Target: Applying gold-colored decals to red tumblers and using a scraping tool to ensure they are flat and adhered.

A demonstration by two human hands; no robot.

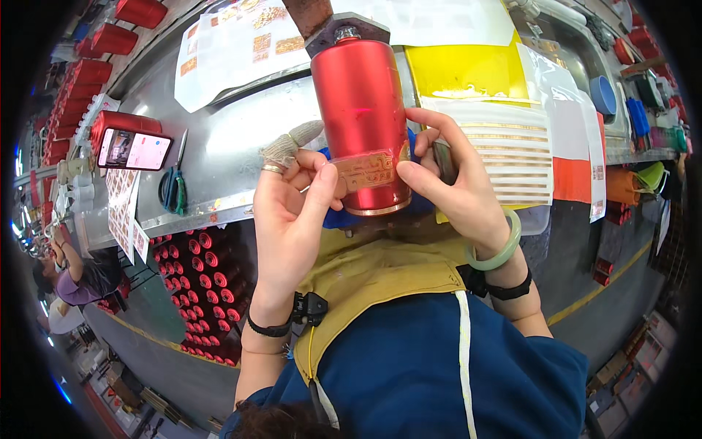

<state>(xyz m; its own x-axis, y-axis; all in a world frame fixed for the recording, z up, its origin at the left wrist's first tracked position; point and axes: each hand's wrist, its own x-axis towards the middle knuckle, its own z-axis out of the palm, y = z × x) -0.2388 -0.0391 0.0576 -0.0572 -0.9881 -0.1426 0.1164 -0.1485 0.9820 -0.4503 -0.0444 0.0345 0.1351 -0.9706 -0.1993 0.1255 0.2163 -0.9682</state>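
The left hand (287, 219) is pinching the left end of a translucent gold-patterned strip (367, 172) against a red metal cylinder (358, 95) at the steel worktop's (223, 139) near edge; the right hand (465, 179), spread, is touching the cylinder's right side; uneven pressure would be risking creases.

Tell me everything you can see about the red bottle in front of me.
The bottle is a red cylinder with a satin, metallic look, a rounded far shoulder and a gold-coloured rim at its near end. Its length runs away from the person, the far end at a grey bracket. A see-through strip with a gold pattern crosses it near the rim. The left hand holds the strip's left end; the right hand is at the bottle's right side.
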